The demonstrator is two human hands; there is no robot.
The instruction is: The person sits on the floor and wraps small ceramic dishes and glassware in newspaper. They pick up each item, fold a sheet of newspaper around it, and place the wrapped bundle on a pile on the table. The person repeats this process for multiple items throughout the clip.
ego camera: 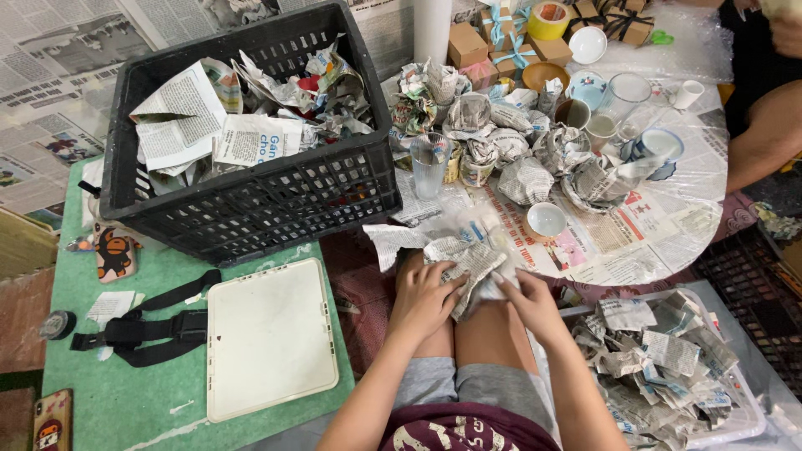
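While both hands work over the knees, the left hand (424, 294) and the right hand (528, 302) are closed on one crumpled newspaper bundle (468, 266), gripping it from either side; what is inside the paper is hidden. Just beyond the bundle a small white cup (546, 220) sits on the low table (668, 242), with a clear glass (429, 164) further back beside the black crate (259, 200) full of paper scraps. Left of the bundle a white lid (269, 338) lies on the green mat (125, 384); right of it stands a bin of wrapped pieces (668, 367)
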